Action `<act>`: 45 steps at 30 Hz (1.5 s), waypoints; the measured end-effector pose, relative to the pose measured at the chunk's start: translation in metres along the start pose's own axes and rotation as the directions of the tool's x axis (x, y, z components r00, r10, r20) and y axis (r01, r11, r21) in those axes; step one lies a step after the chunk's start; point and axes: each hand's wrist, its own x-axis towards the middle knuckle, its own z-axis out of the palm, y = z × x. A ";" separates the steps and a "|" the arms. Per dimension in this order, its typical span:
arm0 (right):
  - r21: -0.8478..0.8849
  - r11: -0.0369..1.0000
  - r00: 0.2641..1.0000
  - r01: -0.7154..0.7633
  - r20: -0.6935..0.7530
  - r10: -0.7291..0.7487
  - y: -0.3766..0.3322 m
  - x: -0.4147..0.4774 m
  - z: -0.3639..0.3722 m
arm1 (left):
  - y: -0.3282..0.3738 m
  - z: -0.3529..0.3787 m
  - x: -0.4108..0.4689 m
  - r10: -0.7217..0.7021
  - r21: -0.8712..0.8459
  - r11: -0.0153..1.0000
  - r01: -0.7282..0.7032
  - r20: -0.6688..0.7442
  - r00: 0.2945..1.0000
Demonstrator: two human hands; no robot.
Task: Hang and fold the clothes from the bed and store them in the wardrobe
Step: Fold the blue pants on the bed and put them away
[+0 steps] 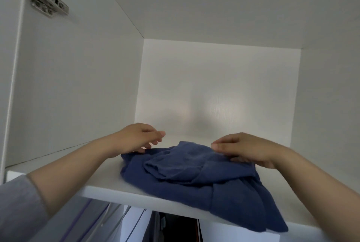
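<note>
One corner of the garment [194, 181] is overhanging the shelf [107, 175]; the left hand [140, 138] and right hand [245, 150], fingers relaxed, are merely touching it, so it is risking sliding off.

Soft dim light; back panel [218, 93] brightest.

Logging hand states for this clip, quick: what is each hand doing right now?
Left hand: open, fingertips touching the blue garment's back corner.
Right hand: open, fingers resting flat on the garment.
</note>
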 end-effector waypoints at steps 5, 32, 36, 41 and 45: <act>-0.486 0.873 0.970 0.030 0.226 0.092 -0.027 -0.029 0.027 | 0.019 0.018 -0.018 0.121 0.304 0.926 -0.226 0.329 0.937; -0.486 0.864 0.943 -0.132 0.208 0.261 -0.025 -0.042 0.045 | 0.029 0.040 -0.050 0.016 0.488 0.829 -0.273 0.468 0.884; -0.478 0.877 0.958 -0.055 0.222 0.181 -0.021 -0.009 0.053 | 0.017 0.020 -0.039 -0.108 0.619 0.758 -0.206 0.430 0.896; -0.490 0.869 0.974 0.077 0.224 0.040 -0.017 0.038 0.067 | -0.003 0.000 -0.020 -0.225 0.691 0.716 -0.101 0.366 0.903; -0.506 0.854 0.981 0.120 0.195 -0.022 -0.015 0.072 0.079 | -0.017 -0.012 -0.004 -0.304 0.734 0.678 -0.045 0.335 0.892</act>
